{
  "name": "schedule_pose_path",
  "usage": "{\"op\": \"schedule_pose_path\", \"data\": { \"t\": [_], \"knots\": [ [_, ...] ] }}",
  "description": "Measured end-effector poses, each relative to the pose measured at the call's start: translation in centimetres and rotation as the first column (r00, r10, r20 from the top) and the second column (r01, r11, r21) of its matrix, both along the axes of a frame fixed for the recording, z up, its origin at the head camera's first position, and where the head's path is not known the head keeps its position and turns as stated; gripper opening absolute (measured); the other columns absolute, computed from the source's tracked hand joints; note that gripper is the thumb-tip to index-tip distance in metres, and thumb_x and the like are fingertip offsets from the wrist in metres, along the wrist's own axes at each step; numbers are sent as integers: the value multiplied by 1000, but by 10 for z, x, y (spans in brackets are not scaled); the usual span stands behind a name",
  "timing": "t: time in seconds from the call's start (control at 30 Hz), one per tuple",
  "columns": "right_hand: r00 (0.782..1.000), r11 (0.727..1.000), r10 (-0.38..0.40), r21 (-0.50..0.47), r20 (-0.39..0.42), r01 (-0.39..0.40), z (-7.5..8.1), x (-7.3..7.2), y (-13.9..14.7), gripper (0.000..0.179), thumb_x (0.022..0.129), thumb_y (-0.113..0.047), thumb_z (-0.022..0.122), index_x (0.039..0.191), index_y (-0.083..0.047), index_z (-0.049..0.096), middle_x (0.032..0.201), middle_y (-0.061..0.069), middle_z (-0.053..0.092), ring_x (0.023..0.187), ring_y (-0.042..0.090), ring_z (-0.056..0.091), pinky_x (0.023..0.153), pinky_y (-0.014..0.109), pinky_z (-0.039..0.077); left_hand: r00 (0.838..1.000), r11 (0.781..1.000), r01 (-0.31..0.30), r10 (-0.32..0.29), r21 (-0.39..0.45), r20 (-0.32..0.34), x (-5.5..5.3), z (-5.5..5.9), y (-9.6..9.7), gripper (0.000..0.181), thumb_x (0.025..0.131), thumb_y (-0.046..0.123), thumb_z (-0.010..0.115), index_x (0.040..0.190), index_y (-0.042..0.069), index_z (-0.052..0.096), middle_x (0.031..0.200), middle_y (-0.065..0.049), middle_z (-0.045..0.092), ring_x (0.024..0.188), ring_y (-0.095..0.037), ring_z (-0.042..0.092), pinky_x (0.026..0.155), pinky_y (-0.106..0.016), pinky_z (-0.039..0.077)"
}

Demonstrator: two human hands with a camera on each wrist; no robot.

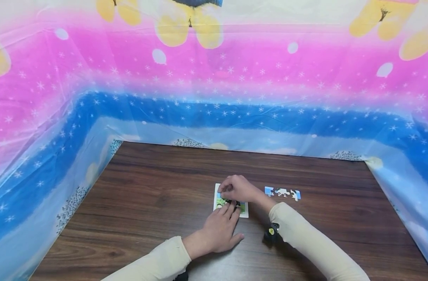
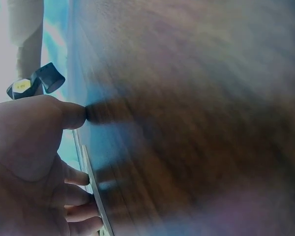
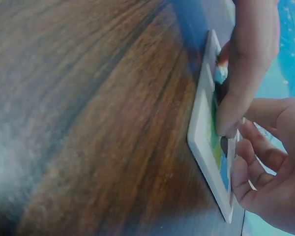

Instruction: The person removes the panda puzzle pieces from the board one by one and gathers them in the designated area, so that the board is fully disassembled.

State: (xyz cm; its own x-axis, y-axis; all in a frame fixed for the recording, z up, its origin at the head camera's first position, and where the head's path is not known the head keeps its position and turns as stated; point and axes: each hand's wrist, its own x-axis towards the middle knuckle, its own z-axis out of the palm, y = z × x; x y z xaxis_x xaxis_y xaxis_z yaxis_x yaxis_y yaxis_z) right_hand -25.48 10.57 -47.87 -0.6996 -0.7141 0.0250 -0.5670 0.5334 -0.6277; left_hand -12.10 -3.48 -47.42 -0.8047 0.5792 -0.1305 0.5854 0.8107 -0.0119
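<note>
A small white-framed jigsaw puzzle (image 1: pixel 245 214) with a green and blue picture lies flat on the table, largely covered by both hands. My left hand (image 1: pixel 219 230) rests on its near part with fingers stretched forward and thumb spread. In the right wrist view, one left finger (image 3: pixel 243 73) presses down on the picture. Over the far left part of the puzzle, my right hand (image 1: pixel 240 189) bends its fingers and thumb inward. Its fingertips pinch a dark puzzle piece (image 3: pixel 224 145) right at the board's surface, beside the left fingertip; most of that piece is hidden.
Several loose blue, white and black puzzle pieces (image 1: pixel 282 192) lie together right of the board. The brown wooden table (image 1: pixel 147 195) is bordered at the back and sides by a pink and blue snowflake cloth (image 1: pixel 214 89). A dark wrist camera (image 1: pixel 271 233) sits under the right forearm.
</note>
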Motion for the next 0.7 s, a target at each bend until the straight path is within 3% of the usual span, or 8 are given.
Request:
{"op": "schedule_pose_path", "data": {
  "t": [0.13, 0.37, 0.7],
  "knots": [
    [998, 999, -16, -40, 59, 18, 1, -1, 2, 7, 98, -14, 71, 101, -15, 77, 89, -9, 70, 76, 7, 64, 72, 27, 56, 1000, 1000, 2, -2, 6, -7, 0, 0, 0, 77, 104, 59, 41, 158, 5, 35, 165, -19, 31, 152, -28, 33, 120, -37, 34],
    [995, 990, -91, -108, 52, 96, 13, 3, 17, 10, 98, -18, 71, 107, -16, 76, 92, -9, 71, 86, 8, 66, 78, 29, 56, 1000, 1000, -9, 9, 14, 1, 0, 0, 0, 77, 103, 60, 42, 158, 6, 36, 164, -17, 33, 151, -28, 34, 120, -37, 34],
    [981, 979, -194, -52, 20, 195, 30, 10, 65, 12, 97, -22, 72, 107, -23, 79, 100, -11, 75, 89, 6, 68, 77, 31, 58, 1000, 1000, -7, 7, 29, -3, 2, 2, -1, 76, 103, 59, 43, 158, 6, 36, 165, -17, 32, 151, -28, 34, 121, -35, 32]
  ]
}}
